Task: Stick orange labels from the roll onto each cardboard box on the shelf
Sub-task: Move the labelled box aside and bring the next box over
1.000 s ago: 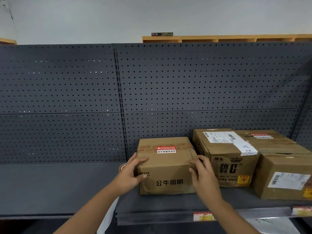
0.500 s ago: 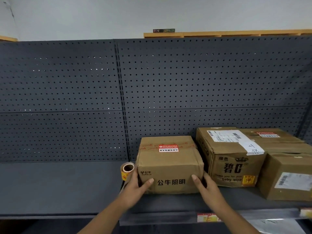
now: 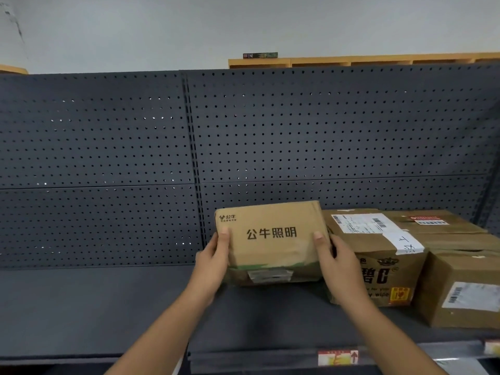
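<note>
The cardboard box [image 3: 273, 239] is held tilted near the shelf [image 3: 113, 307] front edge, left hand [image 3: 213, 262] and right hand [image 3: 338, 262] fingers curled round its ends. It is judged light, stiff; best gripped there.

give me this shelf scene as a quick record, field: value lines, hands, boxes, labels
held box: small cardboard box, tipped back so its printed face points up and toward the camera
left hand: left hand grips the box's left edge
right hand: right hand grips its right edge
neighbour box: printed box just to the right, with an orange sticker on its front
far right box: plain box with a white shipping label
support: dark shelf
label roll: not in view
</note>
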The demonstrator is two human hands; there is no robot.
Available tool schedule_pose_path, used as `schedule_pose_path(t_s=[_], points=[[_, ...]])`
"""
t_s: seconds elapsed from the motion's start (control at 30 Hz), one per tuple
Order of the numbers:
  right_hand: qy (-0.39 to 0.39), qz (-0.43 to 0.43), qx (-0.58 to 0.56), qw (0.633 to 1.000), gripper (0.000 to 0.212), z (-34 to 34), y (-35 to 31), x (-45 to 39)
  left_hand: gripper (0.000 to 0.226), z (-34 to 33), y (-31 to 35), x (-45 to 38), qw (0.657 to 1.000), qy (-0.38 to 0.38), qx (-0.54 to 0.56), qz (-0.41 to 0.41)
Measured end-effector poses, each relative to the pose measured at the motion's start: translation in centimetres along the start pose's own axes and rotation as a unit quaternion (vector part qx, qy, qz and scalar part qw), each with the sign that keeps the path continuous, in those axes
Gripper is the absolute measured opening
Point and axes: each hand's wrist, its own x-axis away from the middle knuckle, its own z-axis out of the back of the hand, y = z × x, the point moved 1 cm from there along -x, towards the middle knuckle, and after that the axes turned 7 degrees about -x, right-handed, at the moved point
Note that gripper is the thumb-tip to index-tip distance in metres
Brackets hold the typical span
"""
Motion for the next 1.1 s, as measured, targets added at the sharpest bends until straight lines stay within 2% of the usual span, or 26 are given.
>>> schedule_pose_path(t_s=[0.07, 0.17, 0.23, 0.33, 0.4, 0.47, 0.53, 0.57, 0.63, 0.7, 0.93, 1.1], points=[[0.009, -0.002, 0.010, 1.000, 0.036, 0.1, -0.6, -0.7, 0.054, 0.3, 1.7, 0.1, 1.000, -0.022, -0.004, 0.005], [0.018, -0.013, 0.028, 0.999, 0.044, -0.2, -1.2, -1.3, 0.055, 0.5, 2.5, -0.7, 0.997, -0.052, -0.032, 0.054], [0.022, -0.019, 0.032, 0.999, 0.027, -0.4, -1.6, -1.6, 0.056, 0.8, 2.7, -1.7, 0.993, -0.066, -0.053, 0.084], [-0.006, -0.026, 0.076, 0.997, 0.039, -0.8, -1.3, -2.7, 0.069, 0.7, 3.0, -2.7, 0.989, -0.079, -0.082, 0.098], [-0.019, -0.040, 0.098, 0.994, 0.044, -0.9, -1.2, -3.5, 0.067, 0.5, 3.2, -2.9, 0.988, -0.075, -0.097, 0.093], [-0.021, -0.039, 0.134, 0.990, 0.038, -0.9, -0.9, -4.0, 0.062, 0.1, 3.2, -3.1, 0.988, -0.070, -0.117, 0.076], [-0.025, 0.005, 0.199, 0.980, 0.018, -0.6, -1.1, -4.1, 0.061, -0.5, 3.0, -3.2, 0.989, -0.057, -0.121, 0.054], [-0.029, 0.028, 0.230, 0.972, 0.016, -0.5, -1.2, -4.1, 0.056, -0.7, 2.9, -3.2, 0.991, -0.049, -0.120, 0.043], [-0.043, 0.040, 0.273, 0.960, 0.027, -0.5, -1.3, -4.5, 0.045, -0.9, 2.5, -3.4, 0.992, -0.036, -0.118, 0.025], [-0.051, 0.039, 0.293, 0.954, 0.028, -0.7, -1.6, -4.8, 0.043, -1.0, 2.3, -3.5, 0.992, -0.033, -0.122, 0.018], [-0.028, 0.064, 0.301, 0.951, 0.029, -0.7, -1.6, -4.1, 0.063, -1.0, 2.2, -3.4, 0.996, -0.035, -0.069, 0.032], [0.010, 0.181, 0.287, 0.941, 0.022, -1.0, -3.3, -3.8, 0.072, 0.1, 2.6, -3.7, 0.997, -0.039, -0.056, 0.041]])
